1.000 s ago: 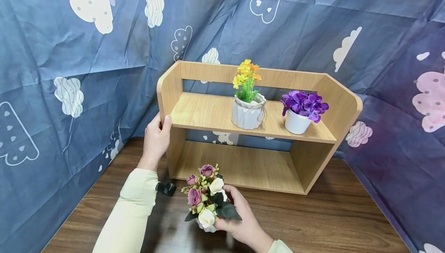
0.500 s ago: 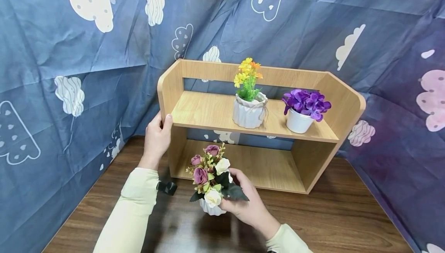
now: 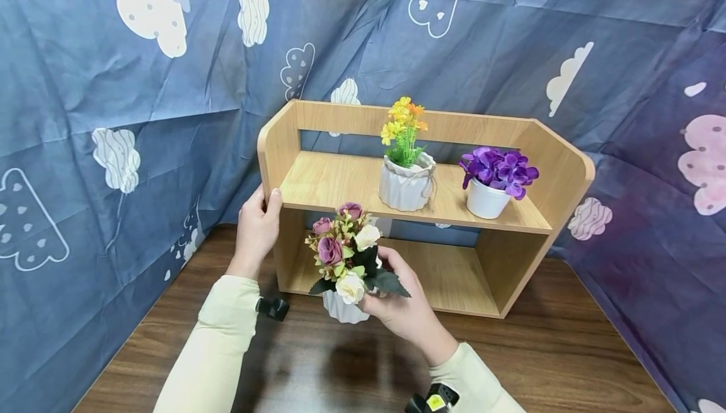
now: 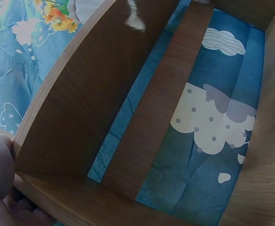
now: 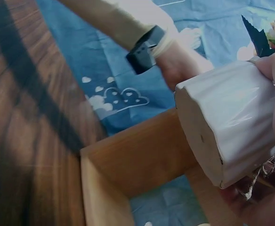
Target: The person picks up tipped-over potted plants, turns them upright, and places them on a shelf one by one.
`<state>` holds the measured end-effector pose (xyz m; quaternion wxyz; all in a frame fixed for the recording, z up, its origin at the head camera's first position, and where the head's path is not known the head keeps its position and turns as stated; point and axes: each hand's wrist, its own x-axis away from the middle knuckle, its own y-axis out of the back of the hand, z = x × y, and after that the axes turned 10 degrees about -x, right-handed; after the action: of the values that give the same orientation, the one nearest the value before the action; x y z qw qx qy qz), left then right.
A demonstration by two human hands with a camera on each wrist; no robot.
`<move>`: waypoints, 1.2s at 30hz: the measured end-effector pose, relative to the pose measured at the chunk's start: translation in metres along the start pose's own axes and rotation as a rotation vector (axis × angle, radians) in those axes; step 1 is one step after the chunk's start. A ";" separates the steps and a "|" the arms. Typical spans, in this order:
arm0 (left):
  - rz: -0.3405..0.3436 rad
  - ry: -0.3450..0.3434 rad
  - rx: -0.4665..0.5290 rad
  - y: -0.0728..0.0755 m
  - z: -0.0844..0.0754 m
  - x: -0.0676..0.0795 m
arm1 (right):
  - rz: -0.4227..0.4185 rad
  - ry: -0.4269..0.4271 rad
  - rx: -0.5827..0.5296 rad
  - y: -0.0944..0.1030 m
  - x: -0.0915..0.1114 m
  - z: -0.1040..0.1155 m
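My right hand [image 3: 405, 302] grips a white ribbed flowerpot [image 3: 344, 308] holding mauve and cream roses [image 3: 340, 252], in front of the wooden shelf unit [image 3: 416, 224]. The pot is off the table, its underside and a twine bow showing in the right wrist view, where thumb and fingers wrap the pot [image 5: 236, 122]. My left hand [image 3: 256, 230] holds the front edge of the unit's left side panel, thumb on the front; part of its fingers is hidden behind the panel. In the left wrist view this hand [image 4: 1, 183] is at the wooden edge.
A white pot with yellow flowers [image 3: 405, 183] and twine stands mid upper shelf. Right of it stands a smaller white pot with purple flowers [image 3: 486, 200]. The unit rests on a dark wooden table [image 3: 544, 350], with blue cloud-print cloth [image 3: 170, 98] behind and at both sides.
My right hand has lifted the pot of roses up and forward from the table towards the shelf unit. The left hand stays on the side panel.
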<state>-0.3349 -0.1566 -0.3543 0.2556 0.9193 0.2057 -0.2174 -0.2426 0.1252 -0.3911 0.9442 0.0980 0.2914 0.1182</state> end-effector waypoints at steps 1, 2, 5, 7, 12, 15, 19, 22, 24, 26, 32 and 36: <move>-0.001 -0.001 -0.002 0.000 0.000 0.000 | 0.000 0.003 -0.004 0.000 -0.003 0.002; -0.003 -0.002 -0.003 0.000 0.000 0.000 | -0.002 0.006 -0.005 -0.001 -0.005 0.004; -0.012 -0.003 -0.010 0.000 0.001 0.000 | -0.003 0.006 0.004 -0.001 -0.013 0.010; -0.018 0.000 -0.014 0.001 0.001 -0.001 | -0.005 0.005 0.019 -0.002 -0.018 0.015; -0.020 0.001 -0.023 0.001 0.002 -0.001 | -0.016 0.014 0.039 -0.005 -0.030 0.022; -0.024 -0.004 -0.028 0.002 0.002 -0.001 | -0.019 0.022 0.033 -0.007 -0.037 0.026; -0.026 -0.007 -0.025 0.003 0.003 -0.002 | -0.025 0.043 0.007 -0.010 -0.046 0.030; -0.021 -0.010 -0.011 0.003 0.004 -0.003 | -0.027 0.067 -0.019 -0.011 -0.053 0.034; -0.020 -0.013 -0.002 0.002 0.004 -0.003 | -0.034 0.065 -0.032 -0.012 -0.057 0.035; -0.023 -0.018 0.004 0.001 0.004 -0.003 | -0.039 0.050 -0.034 -0.012 -0.061 0.037; -0.029 -0.022 0.016 -0.002 0.004 -0.002 | -0.052 -0.010 -0.057 -0.014 -0.072 0.043; -0.019 -0.015 0.021 -0.003 0.004 -0.001 | -0.065 -0.032 -0.042 -0.015 -0.078 0.045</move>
<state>-0.3387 -0.1567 -0.3583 0.2455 0.9183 0.2101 -0.2289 -0.2770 0.0836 -0.3166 0.9539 0.0704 0.2769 0.0919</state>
